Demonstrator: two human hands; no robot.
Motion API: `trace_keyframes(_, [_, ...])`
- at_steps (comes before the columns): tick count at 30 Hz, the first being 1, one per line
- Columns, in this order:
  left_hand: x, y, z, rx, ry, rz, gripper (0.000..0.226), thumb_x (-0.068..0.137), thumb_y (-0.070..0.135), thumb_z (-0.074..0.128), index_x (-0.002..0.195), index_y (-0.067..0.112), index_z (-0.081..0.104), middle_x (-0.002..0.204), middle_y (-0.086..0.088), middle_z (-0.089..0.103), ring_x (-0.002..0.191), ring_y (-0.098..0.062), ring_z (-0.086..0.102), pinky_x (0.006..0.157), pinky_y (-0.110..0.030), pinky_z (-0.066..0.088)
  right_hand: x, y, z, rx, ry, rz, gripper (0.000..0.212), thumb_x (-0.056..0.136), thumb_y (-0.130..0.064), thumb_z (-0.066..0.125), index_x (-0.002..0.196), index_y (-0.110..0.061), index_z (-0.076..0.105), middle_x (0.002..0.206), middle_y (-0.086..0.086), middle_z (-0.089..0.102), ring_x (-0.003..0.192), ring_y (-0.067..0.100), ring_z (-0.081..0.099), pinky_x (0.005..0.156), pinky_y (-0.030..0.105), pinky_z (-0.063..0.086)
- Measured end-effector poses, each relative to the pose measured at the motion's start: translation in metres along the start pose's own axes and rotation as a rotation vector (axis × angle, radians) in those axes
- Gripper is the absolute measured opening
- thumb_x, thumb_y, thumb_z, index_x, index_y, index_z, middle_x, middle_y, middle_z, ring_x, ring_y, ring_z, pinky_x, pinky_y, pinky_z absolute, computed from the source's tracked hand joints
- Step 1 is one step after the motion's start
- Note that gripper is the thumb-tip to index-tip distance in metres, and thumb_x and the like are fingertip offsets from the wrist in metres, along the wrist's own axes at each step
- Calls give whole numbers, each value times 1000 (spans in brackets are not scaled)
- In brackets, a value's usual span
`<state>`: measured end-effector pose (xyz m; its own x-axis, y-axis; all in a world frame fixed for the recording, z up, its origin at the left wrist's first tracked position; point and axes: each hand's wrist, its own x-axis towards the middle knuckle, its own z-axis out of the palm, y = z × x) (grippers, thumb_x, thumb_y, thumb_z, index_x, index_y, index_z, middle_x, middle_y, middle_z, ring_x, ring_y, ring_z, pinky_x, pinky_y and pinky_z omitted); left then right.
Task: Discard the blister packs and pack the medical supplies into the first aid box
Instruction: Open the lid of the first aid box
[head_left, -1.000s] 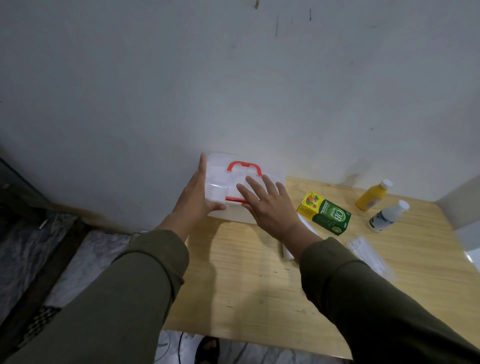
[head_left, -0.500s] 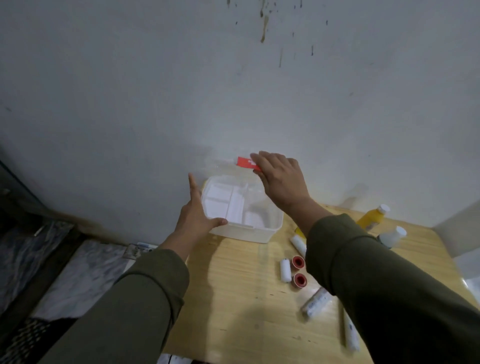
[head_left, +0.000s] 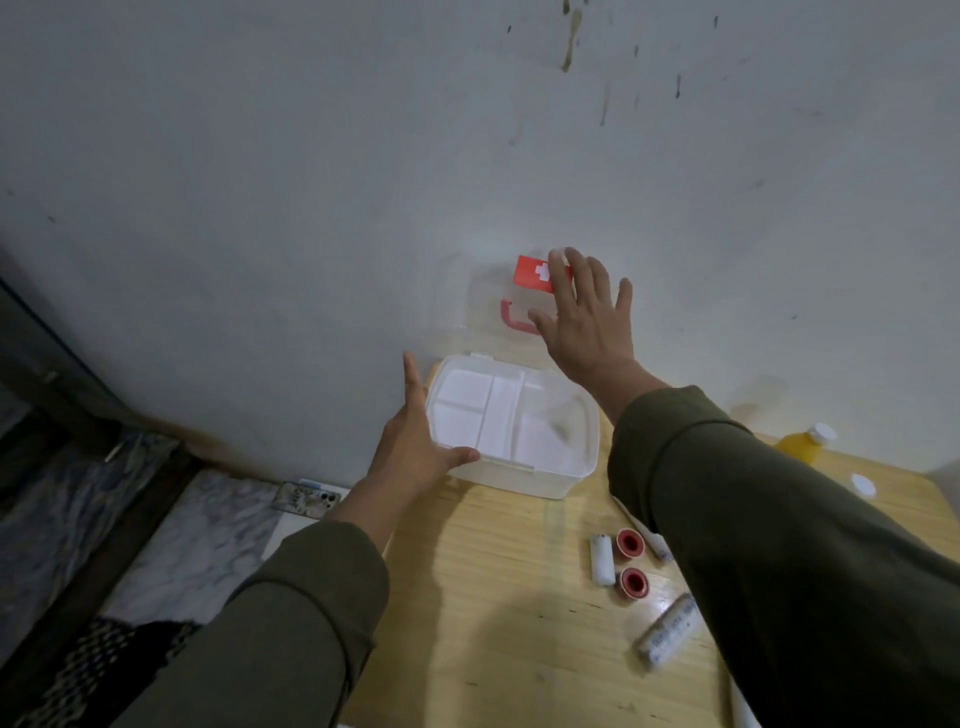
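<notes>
The white first aid box (head_left: 535, 480) sits at the table's back left against the wall, showing its divided white tray. Its clear lid (head_left: 498, 306), with a red handle and a red cross label, stands swung up against the wall. My right hand (head_left: 587, 322) rests flat on the lid, fingers spread. My left hand (head_left: 415, 441) presses the box's left side, thumb on the front corner. On the table lie a white gauze roll (head_left: 601, 560), two red tape rolls (head_left: 631, 561) and a wrapped bandage roll (head_left: 667, 629).
The wooden table (head_left: 498, 597) stands against a grey wall. A yellow bottle (head_left: 802, 444) and a white bottle cap (head_left: 862, 484) sit at the back right, partly behind my right sleeve. A phone (head_left: 309, 501) lies left of the table, over a marbled floor.
My right hand has lifted the lid from closed to fully raised against the wall. My left hand stays on the box's left side. The camera view has tilted down.
</notes>
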<state>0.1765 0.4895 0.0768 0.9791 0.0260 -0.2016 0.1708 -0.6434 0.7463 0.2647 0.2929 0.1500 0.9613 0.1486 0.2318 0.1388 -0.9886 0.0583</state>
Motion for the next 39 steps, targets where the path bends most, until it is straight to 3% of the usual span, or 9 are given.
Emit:
trace_keyframes(3, [0,0,-1,15,4,2,140,65,35,85,141,35,-32,153,0,34,130,-29,46,100,-41,43,-1,-1,5,-19,-35,-8,71,96,-56,16,149,-14,-6,160,2,-2,147,26,-2,115,56,3])
trace_keyframes(8, [0,0,0,33,6,-7,138,66,35,85,142,34,-30,153,-1,34,131,-29,46,101,-41,43,-5,0,5,-1,-19,-12,69,97,-54,16,148,-16,-10,159,1,-12,146,23,-14,116,53,-4])
trace_keyframes(17, [2,0,1,45,-10,-12,135,67,35,84,145,32,-25,154,-2,33,133,-29,43,103,-43,41,-5,-2,2,55,-73,9,68,97,-53,18,149,-17,-7,160,0,-10,146,23,-13,117,51,0])
trace_keyframes(20, [1,-1,0,73,-39,-16,123,69,38,81,150,27,-10,155,-2,30,138,-30,36,108,-43,35,-5,-1,-2,83,-102,3,67,98,-52,19,149,-17,-7,160,0,-10,146,23,-12,117,52,4])
trace_keyframes(25, [-2,2,-1,215,-86,2,97,79,48,70,151,13,15,161,0,9,146,-27,16,116,-38,21,-4,4,-8,104,-138,-16,66,98,-50,20,149,-17,-7,160,-1,-10,146,22,-11,118,52,6])
trace_keyframes(39, [-1,20,-14,247,-37,87,110,74,52,72,152,16,4,161,0,7,147,-22,13,118,-43,21,-23,29,-32,147,-77,46,69,97,-50,26,149,-18,-5,160,1,-5,147,20,-6,118,47,4])
